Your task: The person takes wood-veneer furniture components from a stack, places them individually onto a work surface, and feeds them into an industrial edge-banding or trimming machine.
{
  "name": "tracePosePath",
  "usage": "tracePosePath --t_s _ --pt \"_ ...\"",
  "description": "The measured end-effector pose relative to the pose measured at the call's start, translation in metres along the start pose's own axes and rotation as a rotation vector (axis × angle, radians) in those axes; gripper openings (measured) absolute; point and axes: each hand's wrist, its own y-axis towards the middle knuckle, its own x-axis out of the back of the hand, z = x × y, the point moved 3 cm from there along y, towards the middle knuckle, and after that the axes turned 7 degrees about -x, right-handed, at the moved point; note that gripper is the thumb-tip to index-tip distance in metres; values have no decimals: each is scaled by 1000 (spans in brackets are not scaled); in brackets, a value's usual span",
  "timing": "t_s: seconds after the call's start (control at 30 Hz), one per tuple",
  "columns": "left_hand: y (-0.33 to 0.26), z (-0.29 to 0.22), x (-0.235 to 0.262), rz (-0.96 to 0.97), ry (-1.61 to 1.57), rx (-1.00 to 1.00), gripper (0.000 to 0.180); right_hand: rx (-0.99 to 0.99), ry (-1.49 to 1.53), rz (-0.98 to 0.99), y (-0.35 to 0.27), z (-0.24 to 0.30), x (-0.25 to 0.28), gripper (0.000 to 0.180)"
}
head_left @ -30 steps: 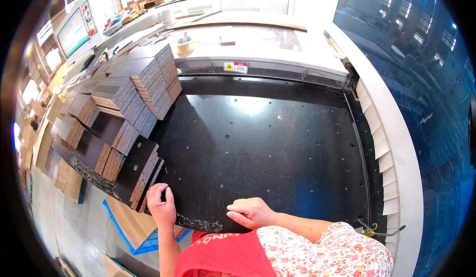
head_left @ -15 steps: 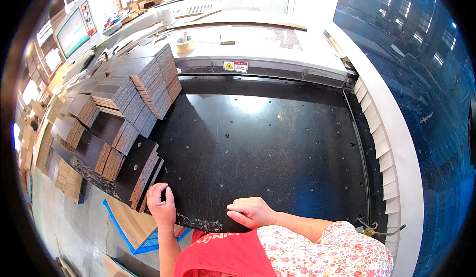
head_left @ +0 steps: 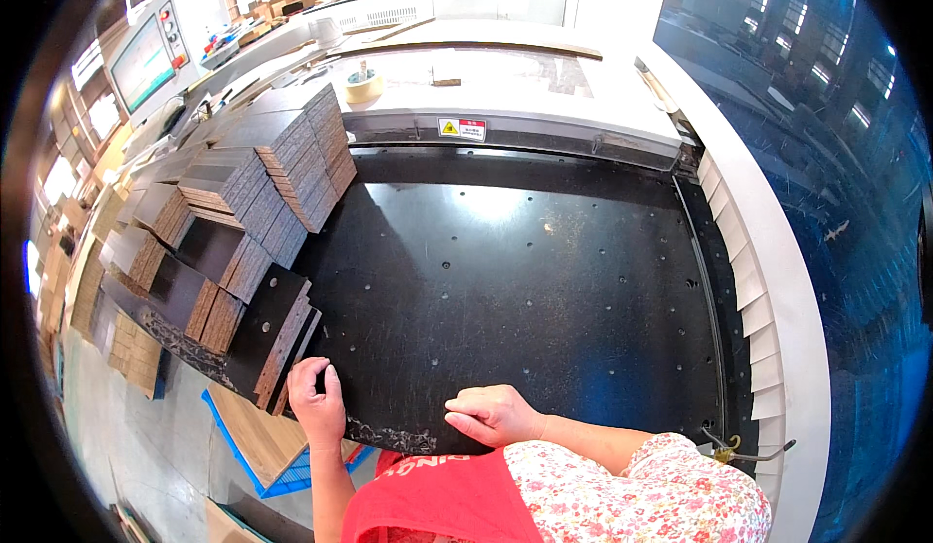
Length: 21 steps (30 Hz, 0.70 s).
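Observation:
My left hand is closed, fingers curled, at the near left edge of a black perforated table. Right beside it lie a few narrow board strips on a black ledge. Toward the middle of the same near edge rests my right hand, also closed, its forearm bent across my front. Nothing shows in either hand. Beyond my left hand, grey-faced boards with brown cut edges stand in stacks of different heights.
A white machine bed with a warning label crosses the far side, bearing a tape roll. At the right are a pleated white guard and a metal hook-like handle. A blue pallet carrying wood boards stands below left.

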Motion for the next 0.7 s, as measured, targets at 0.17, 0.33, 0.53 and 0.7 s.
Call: tracePosePath --t_s 0.17,0.33,0.53,0.7 --pt "0 0 0 -5 -7 7 9 2 -6 -2 -1 -1 -1 22" --pt "1 -1 0 -6 -18 6 9 5 -9 -14 -1 -2 -1 22" --pt "0 0 0 -4 -8 4 9 3 -5 -11 -1 -3 -2 22" --pt "0 0 0 -2 -7 4 9 2 -2 -10 -1 -3 -2 22"
